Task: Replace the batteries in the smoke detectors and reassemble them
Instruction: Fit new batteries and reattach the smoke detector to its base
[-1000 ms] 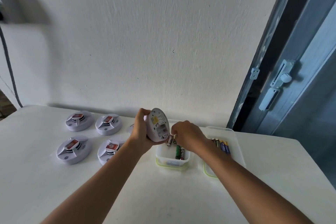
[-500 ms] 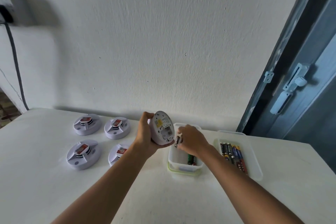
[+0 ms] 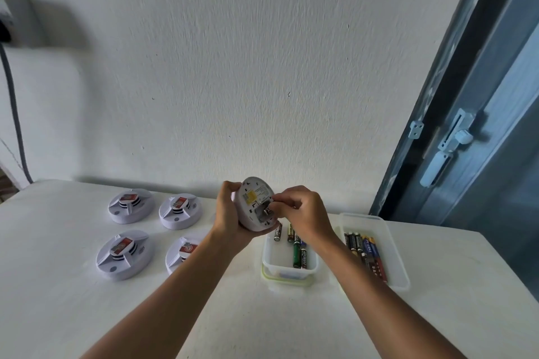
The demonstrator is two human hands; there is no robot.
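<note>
My left hand [image 3: 230, 214] grips a round white smoke detector [image 3: 253, 204] above the table, its back with the open battery bay turned toward me. My right hand [image 3: 303, 211] has its fingertips at that bay and pinches a small battery [image 3: 267, 209] there, mostly hidden by the fingers. Below the hands stands a small clear tub [image 3: 288, 269] holding several loose batteries [image 3: 297, 253]. To its right a longer clear tray [image 3: 390, 253] holds a row of batteries [image 3: 364, 251].
Several more white smoke detectors with red labels lie on the white table at left, such as one [image 3: 131, 205] at the back and one [image 3: 124, 255] in front. A white wall runs behind. A blue door frame with a handle [image 3: 443, 154] stands at right.
My right hand has moved from beside the detector's lower edge up onto the battery bay. The detector is tilted more toward me, and the view has shifted slightly left.
</note>
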